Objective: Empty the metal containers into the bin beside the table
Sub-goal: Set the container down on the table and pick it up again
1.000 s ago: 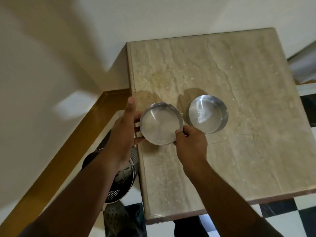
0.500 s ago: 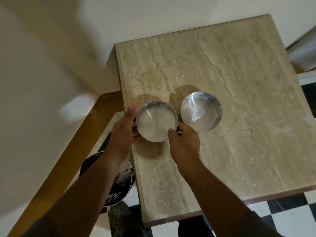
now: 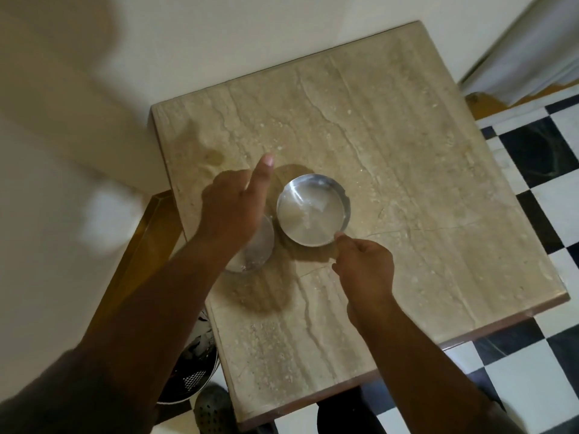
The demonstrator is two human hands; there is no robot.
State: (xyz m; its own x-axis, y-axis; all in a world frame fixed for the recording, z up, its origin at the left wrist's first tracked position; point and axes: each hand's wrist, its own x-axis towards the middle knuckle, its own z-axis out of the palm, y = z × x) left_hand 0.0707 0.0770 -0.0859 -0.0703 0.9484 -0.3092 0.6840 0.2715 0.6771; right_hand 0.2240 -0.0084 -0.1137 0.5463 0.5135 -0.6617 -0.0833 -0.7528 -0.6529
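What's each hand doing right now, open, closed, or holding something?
Left hand: over the left metal container, forefinger extended; grip cannot be told.
Right hand: fingers pinching the near rim of the right metal container.

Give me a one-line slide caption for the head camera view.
Right hand pinches one metal container on the marble table; left hand covers the other.

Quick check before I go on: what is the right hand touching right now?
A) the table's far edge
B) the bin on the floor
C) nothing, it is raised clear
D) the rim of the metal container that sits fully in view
D: the right hand has its fingertips at the near rim of the uncovered metal container on the table.
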